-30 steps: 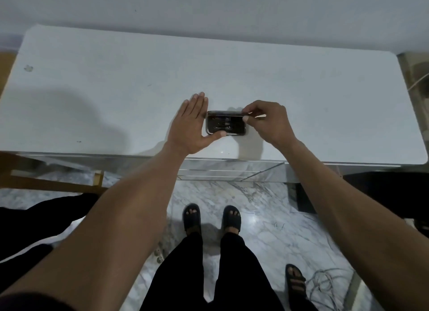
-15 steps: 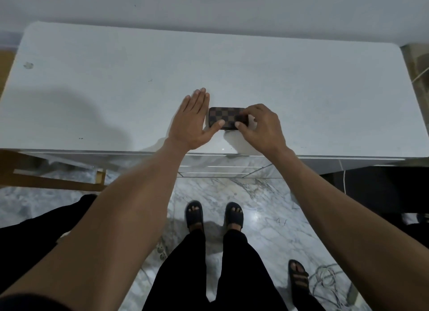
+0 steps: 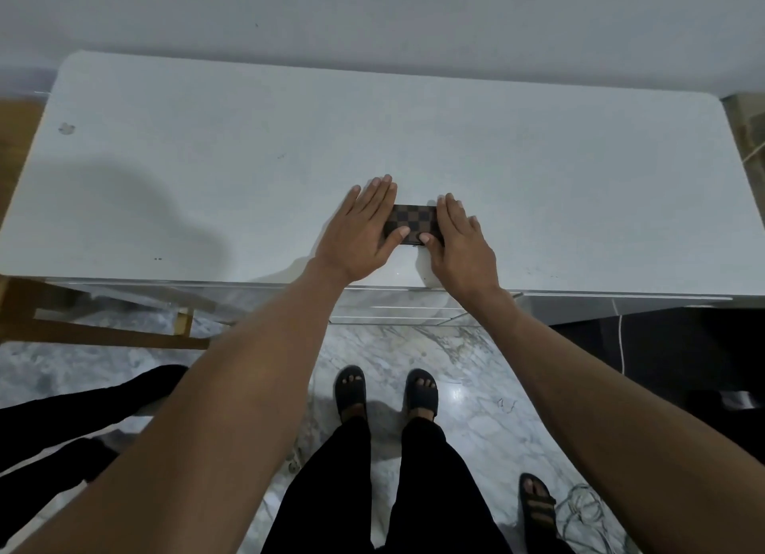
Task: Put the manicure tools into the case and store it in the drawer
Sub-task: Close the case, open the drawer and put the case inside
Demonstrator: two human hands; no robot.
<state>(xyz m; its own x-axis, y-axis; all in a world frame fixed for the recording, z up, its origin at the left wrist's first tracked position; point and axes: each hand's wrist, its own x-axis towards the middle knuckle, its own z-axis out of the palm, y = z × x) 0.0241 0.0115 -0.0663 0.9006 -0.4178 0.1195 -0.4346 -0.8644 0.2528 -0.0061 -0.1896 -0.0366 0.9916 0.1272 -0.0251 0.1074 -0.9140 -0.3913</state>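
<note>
A small brown checkered manicure case (image 3: 414, 220) lies closed and flat on the white tabletop (image 3: 248, 172), near its front edge. My left hand (image 3: 358, 233) flanks the case's left end, fingers extended, thumb pressing on the lid's front. My right hand (image 3: 461, 243) flanks its right end the same way, its thumb beside the left one. No loose manicure tools show on the table. Below the front edge, a glossy drawer front (image 3: 397, 309) is partly visible between my forearms.
A wall stands right behind the table. A wooden frame (image 3: 103, 330) sits under the table's left side. Another person's dark-clad legs (image 3: 74, 425) are at the lower left and a sandalled foot (image 3: 536, 504) with cables at the lower right. My own feet stand on marble floor.
One second ago the case lay open with my right hand at its lid. The lid has come down, and my right hand has flattened beside the closed case.
</note>
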